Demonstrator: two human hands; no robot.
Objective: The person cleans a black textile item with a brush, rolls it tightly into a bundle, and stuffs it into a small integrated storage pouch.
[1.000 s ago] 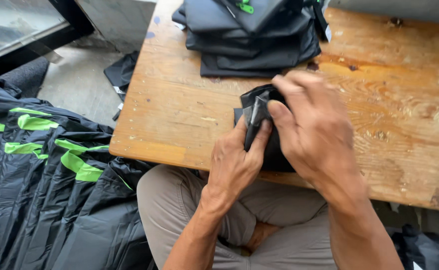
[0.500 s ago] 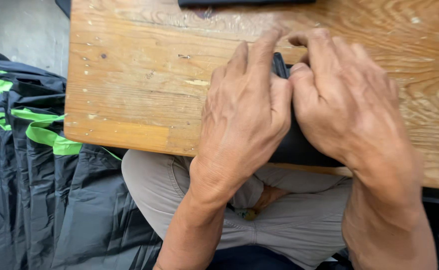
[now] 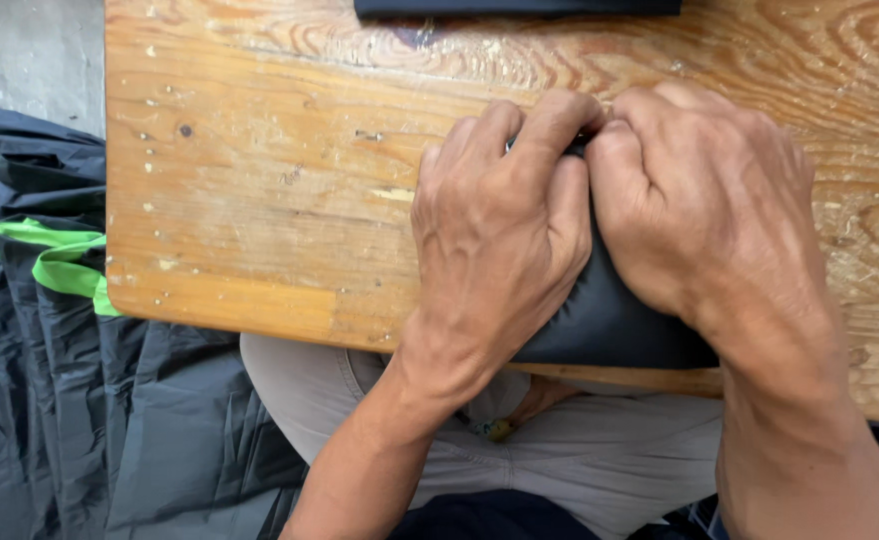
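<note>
Both my hands press side by side on a folded black bag (image 3: 614, 325) lying at the near edge of a worn wooden table (image 3: 259, 200). My left hand (image 3: 504, 230) covers its left part, fingers curled over the far edge. My right hand (image 3: 704, 210) covers the right part, knuckles bent, touching the left hand. Only the near strip of the black bag shows under my palms; the rest is hidden.
A stack of folded black bags (image 3: 514, 8) lies at the table's far edge. On the floor to the left lies a heap of black bags with green handles (image 3: 49, 260). My lap in grey trousers (image 3: 599, 460) is under the table edge.
A second ago my hands held the black bag raised and were folding it; now both press it flat on the table. The view has come closer and lower.
</note>
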